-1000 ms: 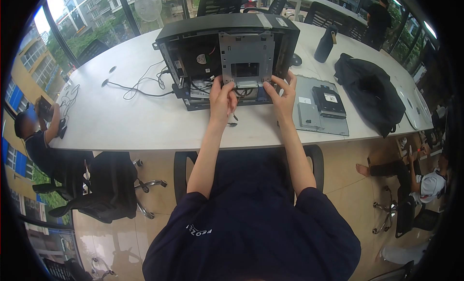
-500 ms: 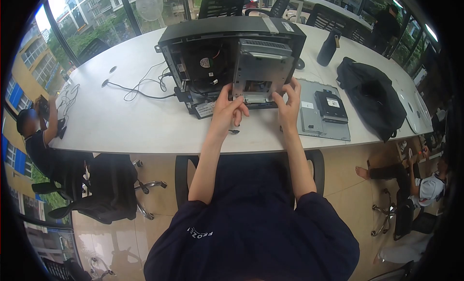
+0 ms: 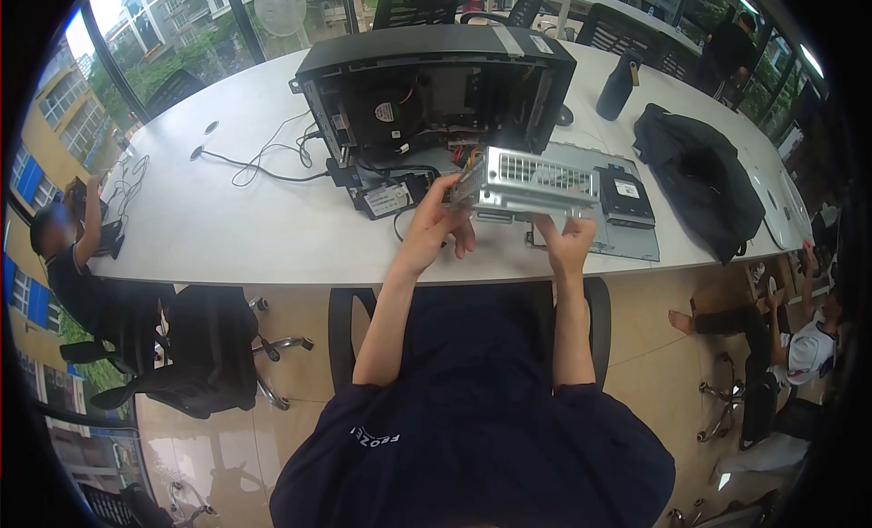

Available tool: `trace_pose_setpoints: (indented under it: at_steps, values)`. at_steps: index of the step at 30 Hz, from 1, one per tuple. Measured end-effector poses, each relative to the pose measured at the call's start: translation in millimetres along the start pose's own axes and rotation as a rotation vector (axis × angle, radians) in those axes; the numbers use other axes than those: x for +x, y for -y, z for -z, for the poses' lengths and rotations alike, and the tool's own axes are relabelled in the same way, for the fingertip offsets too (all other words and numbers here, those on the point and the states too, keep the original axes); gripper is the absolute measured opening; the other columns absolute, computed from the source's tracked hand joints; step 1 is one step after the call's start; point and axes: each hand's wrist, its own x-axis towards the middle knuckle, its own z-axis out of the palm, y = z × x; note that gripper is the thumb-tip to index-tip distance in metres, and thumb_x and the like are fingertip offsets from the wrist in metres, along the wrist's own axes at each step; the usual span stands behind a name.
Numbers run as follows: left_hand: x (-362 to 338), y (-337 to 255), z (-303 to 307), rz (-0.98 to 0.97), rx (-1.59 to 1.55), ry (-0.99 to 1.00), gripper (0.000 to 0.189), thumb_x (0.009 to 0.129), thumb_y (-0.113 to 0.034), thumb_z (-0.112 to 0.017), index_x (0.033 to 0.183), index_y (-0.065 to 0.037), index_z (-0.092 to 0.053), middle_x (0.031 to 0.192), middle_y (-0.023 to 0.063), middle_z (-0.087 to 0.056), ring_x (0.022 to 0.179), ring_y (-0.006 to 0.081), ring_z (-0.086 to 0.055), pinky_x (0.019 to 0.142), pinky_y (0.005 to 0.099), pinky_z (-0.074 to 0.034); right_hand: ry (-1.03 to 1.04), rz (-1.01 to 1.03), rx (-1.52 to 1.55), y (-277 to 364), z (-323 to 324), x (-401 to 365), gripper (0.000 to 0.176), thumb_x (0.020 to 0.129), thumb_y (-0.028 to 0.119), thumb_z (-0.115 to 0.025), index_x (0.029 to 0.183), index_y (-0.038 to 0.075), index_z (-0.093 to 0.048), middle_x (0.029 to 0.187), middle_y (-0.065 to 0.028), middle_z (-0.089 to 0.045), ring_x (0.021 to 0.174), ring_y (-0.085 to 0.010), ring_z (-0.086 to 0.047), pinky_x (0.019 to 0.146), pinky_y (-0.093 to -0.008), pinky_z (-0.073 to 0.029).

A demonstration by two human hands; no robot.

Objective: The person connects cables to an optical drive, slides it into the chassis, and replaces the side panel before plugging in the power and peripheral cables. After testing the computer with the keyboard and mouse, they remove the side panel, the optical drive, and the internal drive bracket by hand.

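Drive cage [image 3: 531, 178] | axis left-right, vents up | left hand [image 3: 434, 226], right hand [image 3: 568, 244] gripping

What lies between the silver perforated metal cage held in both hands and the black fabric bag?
In the head view, a flat grey metal panel carrying a black boxy drive lies between cage and bag.

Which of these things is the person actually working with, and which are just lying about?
In hand: metal cage, held by left hand and right hand; open computer case.
Lying about: black bag, dark bottle, loose cable.
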Motion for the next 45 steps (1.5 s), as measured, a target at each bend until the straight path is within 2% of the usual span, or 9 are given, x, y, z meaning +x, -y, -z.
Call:
trace_pose_setpoints:
  at_steps: [2,9,15,21,25,27,32,37,45]
  values:
    - [-0.4,1.3,0.3,0.004,-0.004,0.029,0.049,0.103,-0.012,-0.054,0.147,-0.008,-0.034,0.07,0.0118,-0.064,0.057,0.0188,-0.063,0.054,0.0292,-0.049,-0.04,0.002,0.072,-1.1,3.1,0.0,0.027,0.071,0.009,-0.083,0.094,-0.001,-0.072,0.09,-0.0093,-0.073,0.085,-0.0203,-0.07,0.079,-0.0347,-0.054]
    - [-9.2,-8.2,-11.0,0.122,0.001,0.122,0.051,0.101,-0.009,-0.055,0.146,-0.006,-0.033,0.071,0.0107,-0.062,0.068,0.0192,-0.067,0.067,0.031,-0.053,-0.128,-0.176,0.301,19.5,17.6,-11.5,0.032,0.067,0.002,-0.086,0.094,-0.001,-0.07,0.089,-0.0082,-0.074,0.091,-0.0164,-0.069,0.08,-0.0303,-0.056]
    - [-10.0,-9.9,-24.2,0.26,-0.065,0.201,0.05,0.102,-0.012,-0.055,0.147,-0.004,-0.033,0.076,0.0119,-0.066,0.068,0.0187,-0.066,0.072,0.031,-0.052,0.222,-0.031,-0.011,-4.3,53.6,-8.2,0.045,0.082,0.027,-0.082,0.114,-0.002,-0.068,0.103,-0.0088,-0.071,0.086,-0.0154,-0.064,0.078,-0.0295,-0.049]
    - [-13.6,14.2,-57.3,0.11,0.061,0.201,0.069,0.1,-0.017,-0.06,0.157,-0.002,-0.022,0.098,0.0165,-0.069,0.091,0.0199,-0.066,0.091,0.0359,-0.051,-0.078,-0.172,0.333,-25.2,75.4,-6.6,0.042,0.091,0.026,-0.076,0.12,-0.002,-0.065,0.109,-0.0062,-0.069,0.098,-0.0127,-0.062,0.09,-0.0275,-0.047]
    - [-15.7,33.8,-65.3,-0.074,0.514,0.179,0.077,0.098,-0.022,-0.064,0.159,-0.006,-0.02,0.114,0.0138,-0.068,0.105,0.0244,-0.065,0.094,0.0382,-0.05,-0.326,-0.238,0.486,-39.9,107.5,4.5,0.037,0.098,0.024,-0.069,0.122,-0.003,-0.061,0.115,-0.008,-0.068,0.103,-0.014,-0.064,0.094,-0.0306,-0.05]
    - [-16.3,32.3,-65.6,-0.012,0.569,0.158,0.069,0.096,-0.023,-0.066,0.154,-0.006,-0.033,0.123,0.0145,-0.065,0.115,0.0303,-0.061,0.1,0.0408,-0.046,-0.362,-0.257,0.412,-17.9,112.2,14.8,0.038,0.1,0.032,-0.066,0.115,-0.002,-0.06,0.113,-0.0105,-0.067,0.102,-0.0153,-0.065,0.093,-0.0321,-0.052]
    - [-17.4,36.7,-71.0,-0.246,0.965,0.187,0.044,0.091,-0.027,-0.067,0.129,-0.006,-0.058,0.129,0.0119,-0.06,0.126,0.0319,-0.052,0.109,0.0436,-0.038,-0.504,-0.549,0.266,-27.7,137.9,15.8,0.044,0.096,0.036,-0.07,0.112,-0.004,-0.06,0.095,-0.0091,-0.07,0.08,-0.0167,-0.07,0.074,-0.0311,-0.057]
    - [-21.7,38.2,-76.6,-0.323,1.121,0.24,0.041,0.091,-0.028,-0.066,0.126,-0.008,-0.061,0.134,0.01,-0.059,0.128,0.0303,-0.051,0.11,0.043,-0.036,-0.484,-0.621,0.142,-36.3,140.5,17.0,0.049,0.093,0.039,-0.072,0.109,-0.005,-0.06,0.083,-0.0085,-0.069,0.071,-0.0177,-0.07,0.07,-0.0291,-0.058]
    - [-20.8,38.0,-77.9,-0.34,1.152,0.25,0.037,0.089,-0.025,-0.068,0.122,-0.009,-0.064,0.134,0.0089,-0.058,0.127,0.0306,-0.051,0.109,0.0434,-0.038,-0.364,-0.638,0.112,-16.7,105.0,19.3,0.071,0.087,0.037,-0.079,0.128,-0.01,-0.046,0.096,-0.0166,-0.067,0.068,-0.0227,-0.071,0.062,-0.0298,-0.06]
